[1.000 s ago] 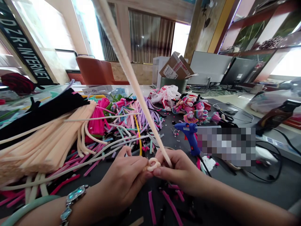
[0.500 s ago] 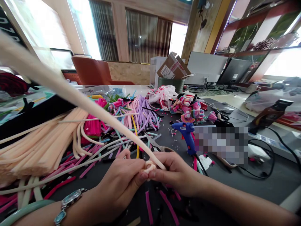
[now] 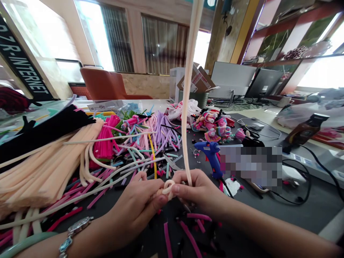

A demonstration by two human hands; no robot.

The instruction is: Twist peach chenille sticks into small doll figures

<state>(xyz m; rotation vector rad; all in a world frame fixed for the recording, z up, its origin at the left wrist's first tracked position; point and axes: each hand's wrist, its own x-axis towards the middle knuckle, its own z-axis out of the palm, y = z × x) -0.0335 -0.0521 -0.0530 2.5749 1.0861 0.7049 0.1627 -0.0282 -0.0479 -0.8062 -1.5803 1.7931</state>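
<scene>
A cream pipe cleaner is coiled into a small looped shape between my two hands. Its long free end rises almost straight up past the top of the view. My left hand pinches the coil from the left, thumb below and fingers above. From the right, my right hand grips the coil and the base of the upright length between thumb and forefinger. Part of the coil is hidden under the fingers. Just behind my hands lie scissors, their handles mostly covered by my right hand.
Bundles of peach pipe cleaners and lilac ones lie left and ahead. A blue glue gun rests to the right, near a black cable. Finished-looking colourful pieces are piled farther back. Pink offcuts lie in front.
The free end of the pipe cleaner has swung from the upper left to nearly upright. Both hands still hold the coil, and the view has shifted slightly.
</scene>
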